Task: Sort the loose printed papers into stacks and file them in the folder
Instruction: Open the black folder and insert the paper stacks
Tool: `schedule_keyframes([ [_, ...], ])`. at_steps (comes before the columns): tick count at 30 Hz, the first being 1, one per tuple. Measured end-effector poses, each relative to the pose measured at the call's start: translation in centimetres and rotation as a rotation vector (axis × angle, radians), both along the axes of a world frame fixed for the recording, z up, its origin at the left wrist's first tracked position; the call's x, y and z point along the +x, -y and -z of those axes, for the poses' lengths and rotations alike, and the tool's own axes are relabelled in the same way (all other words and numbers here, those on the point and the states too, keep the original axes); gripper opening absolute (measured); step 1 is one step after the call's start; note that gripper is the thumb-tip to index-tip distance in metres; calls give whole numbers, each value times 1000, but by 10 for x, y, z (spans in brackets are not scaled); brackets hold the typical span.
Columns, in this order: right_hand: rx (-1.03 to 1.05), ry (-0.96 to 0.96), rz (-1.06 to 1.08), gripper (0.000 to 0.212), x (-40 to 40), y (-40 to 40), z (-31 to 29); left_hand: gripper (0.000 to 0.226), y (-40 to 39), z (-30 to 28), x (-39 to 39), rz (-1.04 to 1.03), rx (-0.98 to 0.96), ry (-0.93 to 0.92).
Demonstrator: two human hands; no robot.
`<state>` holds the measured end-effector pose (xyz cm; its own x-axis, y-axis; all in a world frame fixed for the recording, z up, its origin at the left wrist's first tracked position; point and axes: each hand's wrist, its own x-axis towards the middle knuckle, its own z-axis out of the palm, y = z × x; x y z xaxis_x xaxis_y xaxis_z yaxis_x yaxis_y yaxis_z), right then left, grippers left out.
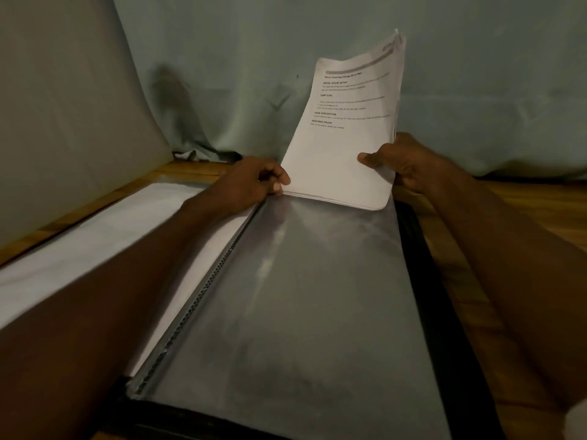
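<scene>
Item: stack of printed papers, upper centre-right of frame — square its lower edge to the open sleeve mouth, feed it evenly. White sheets, typed headings, corners rounded. Your left hand pinches the lower-left corner, your right hand clamps the right edge — folder below.

The paper stack (held upright) blocks the folder's far edge.
</scene>
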<state>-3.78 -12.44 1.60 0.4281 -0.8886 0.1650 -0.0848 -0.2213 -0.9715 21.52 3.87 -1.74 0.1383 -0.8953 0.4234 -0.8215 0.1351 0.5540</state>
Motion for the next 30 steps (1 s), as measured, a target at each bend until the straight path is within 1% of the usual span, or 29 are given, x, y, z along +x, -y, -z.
schedule_keyframes([
  [4,-47,-91,-14,67,-1,5,-8,22,2,4,0,-6,33,69],
  [6,-28,-98,-35,67,-2,6,-8,26,4,6,0,-33,24,85],
  [8,-22,-102,-51,65,-2,6,-6,30,6,9,1,-61,12,69],
  [12,-28,-164,-79,54,0,8,-7,28,4,9,-1,-90,-41,0],
  [14,-41,-200,-90,53,1,9,-9,27,4,7,-2,-96,-54,-44],
  [16,-37,-211,-97,55,2,9,-10,27,4,5,-2,-106,-58,-40],
  [19,35,-180,-147,55,2,10,-4,28,3,4,-3,-109,-71,-38],
  [23,147,-142,-285,56,-3,5,1,30,3,4,-4,-137,-69,-15],
  [25,188,-164,-357,51,-7,5,0,28,4,6,-3,-140,-39,-13],
  [28,210,-237,-420,54,-13,3,-1,23,4,4,-7,-141,-39,50],
  [30,232,-153,-415,53,-15,4,3,16,3,0,-12,-106,-25,73],
])
